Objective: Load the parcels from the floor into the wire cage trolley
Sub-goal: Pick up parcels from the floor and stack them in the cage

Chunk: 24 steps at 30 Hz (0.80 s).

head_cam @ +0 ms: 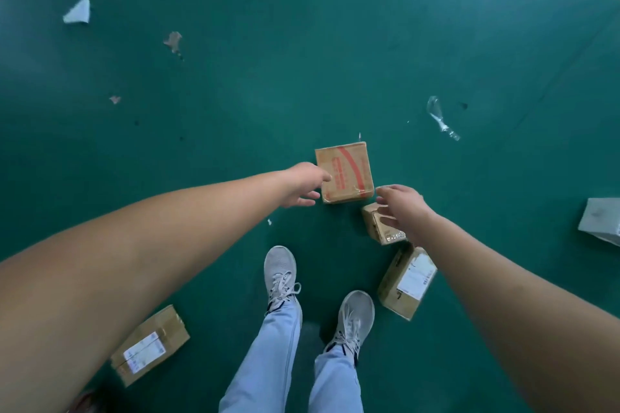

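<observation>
Green floor, red-printed parcel between hands.

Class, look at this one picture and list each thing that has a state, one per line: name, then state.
left hand: open, at the red-printed box's left edge
right hand: open, above the small box
red-printed box: on floor, taped shut
small box: on floor, tilted
labelled box: on floor, closed
box by left arm: on floor, closed

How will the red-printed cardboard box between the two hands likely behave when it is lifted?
The red-printed box looks like rigid, square-edged cardboard, so it should probably keep its shape and not roll. Its near corner looks crushed, with tape puckered there, so that spot may give under a squeeze. It seems compact, and the left hand and right hand flank it, so it is likely manageable; its weight cannot be judged.
</observation>
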{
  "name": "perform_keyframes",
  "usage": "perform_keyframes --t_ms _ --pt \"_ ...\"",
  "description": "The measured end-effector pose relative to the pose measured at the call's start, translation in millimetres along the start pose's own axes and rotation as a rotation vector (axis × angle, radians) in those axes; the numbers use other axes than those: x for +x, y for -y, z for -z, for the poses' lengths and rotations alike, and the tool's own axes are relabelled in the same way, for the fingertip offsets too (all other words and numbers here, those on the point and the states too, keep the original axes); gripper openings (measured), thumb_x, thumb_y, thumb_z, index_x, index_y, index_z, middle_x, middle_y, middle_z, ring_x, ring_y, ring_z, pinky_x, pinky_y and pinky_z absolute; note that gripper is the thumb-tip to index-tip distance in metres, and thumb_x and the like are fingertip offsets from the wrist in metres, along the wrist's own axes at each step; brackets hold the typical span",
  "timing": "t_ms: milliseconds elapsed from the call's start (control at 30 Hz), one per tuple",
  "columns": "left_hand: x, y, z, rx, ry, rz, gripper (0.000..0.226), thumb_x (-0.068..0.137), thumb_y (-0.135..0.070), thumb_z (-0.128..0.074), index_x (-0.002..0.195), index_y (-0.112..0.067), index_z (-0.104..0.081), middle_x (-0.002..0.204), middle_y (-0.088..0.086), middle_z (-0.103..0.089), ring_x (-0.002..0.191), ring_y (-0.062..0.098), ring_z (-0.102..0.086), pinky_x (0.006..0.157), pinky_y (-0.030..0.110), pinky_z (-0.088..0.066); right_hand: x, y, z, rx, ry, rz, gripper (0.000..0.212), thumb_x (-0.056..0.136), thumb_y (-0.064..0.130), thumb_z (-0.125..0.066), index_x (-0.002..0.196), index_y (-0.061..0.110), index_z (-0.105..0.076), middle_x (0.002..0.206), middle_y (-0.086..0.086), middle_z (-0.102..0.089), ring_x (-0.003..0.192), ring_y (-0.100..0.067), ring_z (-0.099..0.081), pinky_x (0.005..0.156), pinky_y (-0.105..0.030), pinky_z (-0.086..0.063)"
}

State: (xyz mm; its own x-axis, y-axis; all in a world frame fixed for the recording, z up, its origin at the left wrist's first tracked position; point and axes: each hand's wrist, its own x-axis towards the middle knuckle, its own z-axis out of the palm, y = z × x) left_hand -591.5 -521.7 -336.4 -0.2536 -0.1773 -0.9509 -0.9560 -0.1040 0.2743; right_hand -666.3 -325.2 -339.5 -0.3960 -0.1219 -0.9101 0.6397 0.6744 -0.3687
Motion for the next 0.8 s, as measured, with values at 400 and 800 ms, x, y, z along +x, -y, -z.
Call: perform_keyframes --t_ms 400,800 --pt "216 49 -43 -0.108 -0.033 0.125 0.071 0.103 -0.027 -0.059 0.16 -0.015 -0.018 0.165 0.001 -0.03 0.146 0.026 -0.038 0.113 0.045 -0.044 204 -47 -41 -0.099 -0.108 0.0 0.057 0.105 0.026 -0.051 0.158 0.02 -0.031 0.152 -0.006 -0.046 0.126 -0.025 -0.05 0.101 -0.041 -0.041" --pt "239 62 -18 -0.189 -0.026 0.128 0.043 0.097 -0.032 -0.062 0.137 -0.021 -0.054 0.135 0.0 -0.063 0.12 0.02 -0.059 0.083 0.038 -0.05 222 -40 -67 -0.114 -0.058 -0.096 0.057 0.1 0.041 -0.059 0.146 0.015 -0.039 0.133 -0.005 -0.053 0.111 -0.023 -0.051 0.092 -0.04 -0.041"
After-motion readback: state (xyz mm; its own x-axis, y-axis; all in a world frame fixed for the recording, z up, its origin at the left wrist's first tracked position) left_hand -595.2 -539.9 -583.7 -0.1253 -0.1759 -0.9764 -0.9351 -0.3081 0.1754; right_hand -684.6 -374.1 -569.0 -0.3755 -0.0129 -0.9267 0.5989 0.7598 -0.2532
